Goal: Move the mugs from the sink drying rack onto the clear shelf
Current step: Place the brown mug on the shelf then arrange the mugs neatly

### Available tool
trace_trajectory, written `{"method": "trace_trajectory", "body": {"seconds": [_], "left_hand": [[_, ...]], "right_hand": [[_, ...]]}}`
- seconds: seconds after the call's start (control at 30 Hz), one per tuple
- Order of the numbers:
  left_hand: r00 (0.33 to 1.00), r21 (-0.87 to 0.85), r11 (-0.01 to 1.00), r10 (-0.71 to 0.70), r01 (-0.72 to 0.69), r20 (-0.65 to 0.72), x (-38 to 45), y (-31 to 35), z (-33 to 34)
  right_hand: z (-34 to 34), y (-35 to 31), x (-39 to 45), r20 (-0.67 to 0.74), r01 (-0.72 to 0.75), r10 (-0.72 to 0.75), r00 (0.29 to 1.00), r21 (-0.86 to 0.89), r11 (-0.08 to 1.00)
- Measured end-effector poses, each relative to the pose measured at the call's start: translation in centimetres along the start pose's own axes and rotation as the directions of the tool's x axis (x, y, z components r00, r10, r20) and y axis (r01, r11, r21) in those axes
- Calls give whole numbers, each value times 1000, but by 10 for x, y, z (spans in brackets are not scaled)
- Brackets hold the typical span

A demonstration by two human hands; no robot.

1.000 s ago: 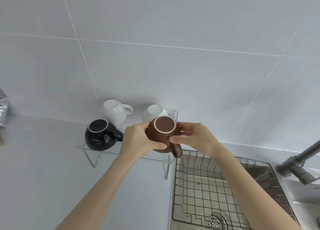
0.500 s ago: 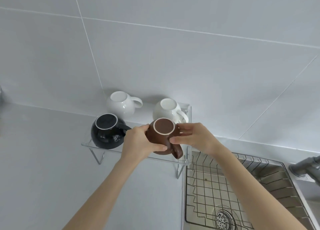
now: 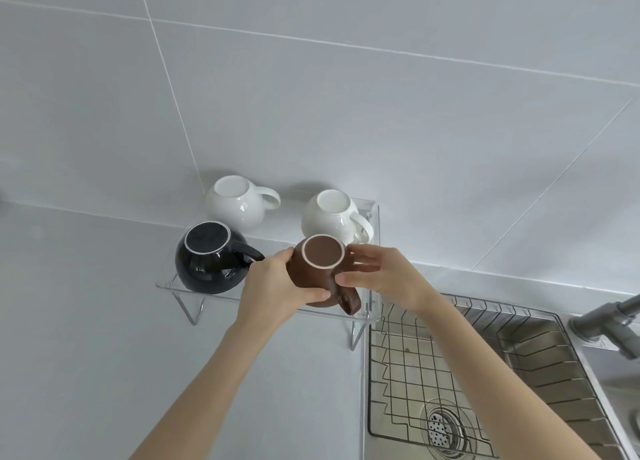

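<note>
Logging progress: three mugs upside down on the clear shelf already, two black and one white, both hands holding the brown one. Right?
Not quite. The head view shows one black mug and two white mugs upside down on the clear shelf. The rest holds: the left hand and right hand both hold the brown mug, also upside down.
</note>
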State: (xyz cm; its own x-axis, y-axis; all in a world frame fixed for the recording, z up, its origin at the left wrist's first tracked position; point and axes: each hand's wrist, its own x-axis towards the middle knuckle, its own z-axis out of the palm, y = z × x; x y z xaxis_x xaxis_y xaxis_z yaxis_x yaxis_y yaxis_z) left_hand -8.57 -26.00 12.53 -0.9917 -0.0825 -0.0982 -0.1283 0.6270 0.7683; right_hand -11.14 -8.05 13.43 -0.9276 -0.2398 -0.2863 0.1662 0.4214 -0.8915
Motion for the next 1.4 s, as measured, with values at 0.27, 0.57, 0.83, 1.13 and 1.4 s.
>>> {"method": "trace_trajectory", "body": {"seconds": [0.27,0.57,0.83,1.13,1.4], "left_hand": [[941,-2,1000,-22,24,338,33,22,-48],[933,-245,968,41,52,358,45,9,-31],[990,-256,966,72,-40,118,29,-1,-23],[993,-99,992,73,-82,-88,12,-1,-8],[1000,-200,979,27,-25,6,25,8,-25]], "right_hand": [[34,3,-55,-465,84,-80,881,-12,996],[61,30,-53,-569,173,-314,760,-289,942],[33,31,-39,-500,259,-366,785,-273,927],[18,33,-29,-454,258,-332,827,-219,941],[11,22,-27,-434,200,-211,876,-71,977]]}}
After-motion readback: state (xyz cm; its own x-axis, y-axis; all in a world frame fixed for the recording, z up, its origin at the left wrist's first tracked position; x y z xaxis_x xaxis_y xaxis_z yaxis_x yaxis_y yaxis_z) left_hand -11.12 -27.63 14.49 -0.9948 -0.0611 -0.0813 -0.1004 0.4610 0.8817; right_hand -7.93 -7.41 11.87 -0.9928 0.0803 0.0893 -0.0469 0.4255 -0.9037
